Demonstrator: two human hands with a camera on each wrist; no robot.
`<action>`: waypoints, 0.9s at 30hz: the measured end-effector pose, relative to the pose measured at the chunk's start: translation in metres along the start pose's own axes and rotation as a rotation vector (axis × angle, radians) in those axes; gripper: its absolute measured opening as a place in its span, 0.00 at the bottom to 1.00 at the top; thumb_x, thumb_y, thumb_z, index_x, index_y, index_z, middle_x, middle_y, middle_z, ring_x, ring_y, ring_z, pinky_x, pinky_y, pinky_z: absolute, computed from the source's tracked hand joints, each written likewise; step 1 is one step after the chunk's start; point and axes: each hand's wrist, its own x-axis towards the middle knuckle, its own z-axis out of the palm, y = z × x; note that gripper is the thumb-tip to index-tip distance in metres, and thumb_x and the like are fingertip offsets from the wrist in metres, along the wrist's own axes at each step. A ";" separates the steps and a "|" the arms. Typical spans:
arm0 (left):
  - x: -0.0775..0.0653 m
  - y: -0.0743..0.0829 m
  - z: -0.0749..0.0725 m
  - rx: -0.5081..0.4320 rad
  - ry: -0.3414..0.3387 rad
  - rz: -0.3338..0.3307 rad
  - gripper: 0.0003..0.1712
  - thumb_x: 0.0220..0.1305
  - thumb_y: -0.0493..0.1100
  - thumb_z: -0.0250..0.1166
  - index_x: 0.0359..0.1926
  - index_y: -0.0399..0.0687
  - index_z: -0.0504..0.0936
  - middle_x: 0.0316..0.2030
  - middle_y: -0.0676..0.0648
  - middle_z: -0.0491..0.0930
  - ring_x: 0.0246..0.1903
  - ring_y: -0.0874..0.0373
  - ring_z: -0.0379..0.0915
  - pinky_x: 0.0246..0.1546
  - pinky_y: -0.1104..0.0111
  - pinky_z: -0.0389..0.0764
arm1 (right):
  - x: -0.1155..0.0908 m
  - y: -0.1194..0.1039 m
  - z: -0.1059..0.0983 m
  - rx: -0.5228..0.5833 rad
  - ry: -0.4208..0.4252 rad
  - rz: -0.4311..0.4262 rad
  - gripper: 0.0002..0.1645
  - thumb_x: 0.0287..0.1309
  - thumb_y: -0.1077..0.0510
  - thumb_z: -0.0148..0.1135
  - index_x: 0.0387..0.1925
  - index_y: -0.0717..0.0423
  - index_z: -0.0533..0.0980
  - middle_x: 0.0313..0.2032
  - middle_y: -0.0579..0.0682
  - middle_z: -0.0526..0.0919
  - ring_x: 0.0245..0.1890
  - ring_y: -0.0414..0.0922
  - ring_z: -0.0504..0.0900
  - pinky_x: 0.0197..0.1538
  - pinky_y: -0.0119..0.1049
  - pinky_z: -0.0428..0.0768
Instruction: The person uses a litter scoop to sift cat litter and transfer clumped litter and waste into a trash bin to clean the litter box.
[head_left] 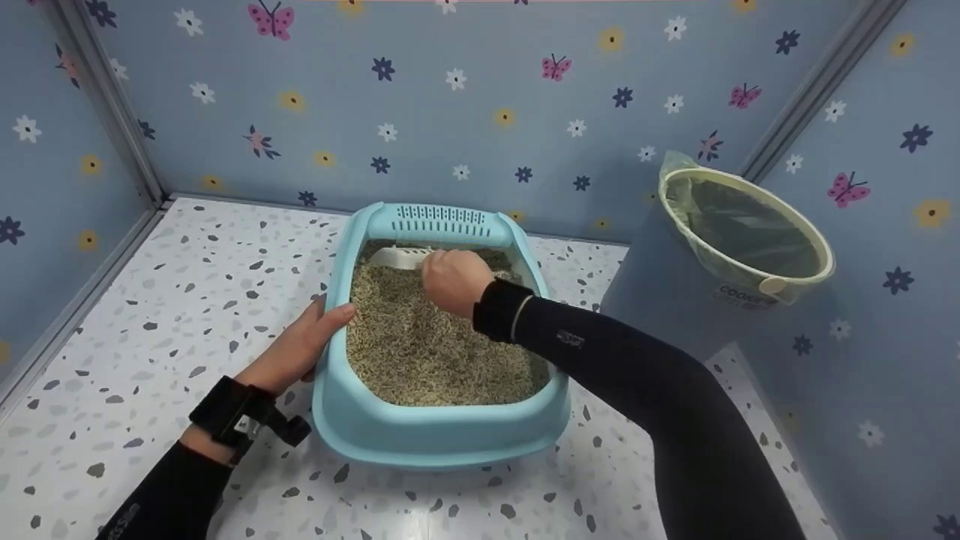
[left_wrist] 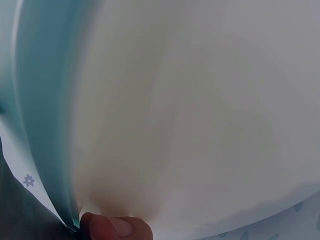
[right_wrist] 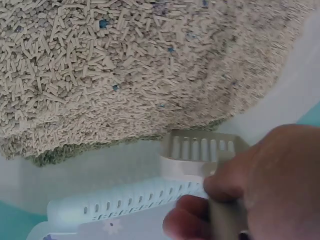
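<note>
A light blue litter box filled with pale pellet cat litter stands on the floor in front of me. My right hand grips the handle of a whitish slotted litter scoop at the back of the box. In the right wrist view the scoop's slotted head lies at the litter's edge, by the back wall. My left hand holds the box's left rim, thumb over the top and the other fingers mostly hidden beneath. The left wrist view shows its fingertips against the box's pale outer side.
At the right stands a bin with a cream rim and a translucent bag liner. Flower-patterned wall panels close in the back and both sides. The speckled floor surrounds the box.
</note>
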 end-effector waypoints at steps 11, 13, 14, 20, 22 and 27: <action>0.001 -0.001 -0.001 0.006 0.000 0.026 0.37 0.88 0.60 0.52 0.80 0.38 0.60 0.44 0.27 0.80 0.20 0.54 0.78 0.14 0.64 0.74 | 0.027 -0.019 -0.002 0.041 -0.098 0.022 0.24 0.91 0.60 0.43 0.40 0.50 0.84 0.33 0.46 0.80 0.15 0.41 0.59 0.19 0.28 0.69; 0.001 -0.002 -0.001 -0.002 -0.005 0.030 0.38 0.88 0.60 0.52 0.82 0.39 0.59 0.52 0.24 0.80 0.29 0.44 0.86 0.22 0.60 0.84 | 0.033 -0.021 -0.001 0.066 -0.130 0.015 0.23 0.91 0.59 0.43 0.46 0.52 0.85 0.37 0.47 0.82 0.16 0.41 0.61 0.22 0.27 0.75; 0.001 -0.003 -0.001 0.001 -0.004 0.028 0.39 0.88 0.60 0.52 0.82 0.39 0.59 0.53 0.23 0.80 0.31 0.40 0.87 0.25 0.59 0.86 | 0.036 -0.023 0.001 0.079 -0.141 0.016 0.22 0.91 0.59 0.43 0.48 0.53 0.85 0.38 0.48 0.83 0.16 0.41 0.61 0.24 0.27 0.77; 0.000 -0.004 0.003 0.030 0.010 0.009 0.45 0.87 0.62 0.53 0.88 0.41 0.51 0.68 0.25 0.72 0.61 0.31 0.80 0.64 0.48 0.83 | 0.052 -0.027 0.007 0.187 -0.200 -0.002 0.21 0.90 0.61 0.45 0.40 0.54 0.83 0.37 0.50 0.82 0.18 0.42 0.61 0.21 0.32 0.71; 0.000 -0.003 0.003 0.027 0.012 0.009 0.46 0.87 0.62 0.53 0.89 0.42 0.49 0.71 0.26 0.70 0.64 0.31 0.78 0.68 0.44 0.79 | 0.053 -0.025 0.007 0.204 -0.192 -0.020 0.22 0.90 0.61 0.46 0.33 0.52 0.78 0.32 0.49 0.78 0.18 0.42 0.61 0.21 0.34 0.68; 0.000 -0.001 -0.001 0.023 0.014 0.014 0.47 0.87 0.62 0.53 0.90 0.44 0.47 0.73 0.26 0.69 0.65 0.30 0.77 0.66 0.45 0.80 | 0.051 -0.020 0.004 0.242 -0.138 -0.088 0.25 0.90 0.59 0.49 0.28 0.49 0.76 0.23 0.48 0.70 0.19 0.42 0.63 0.22 0.33 0.73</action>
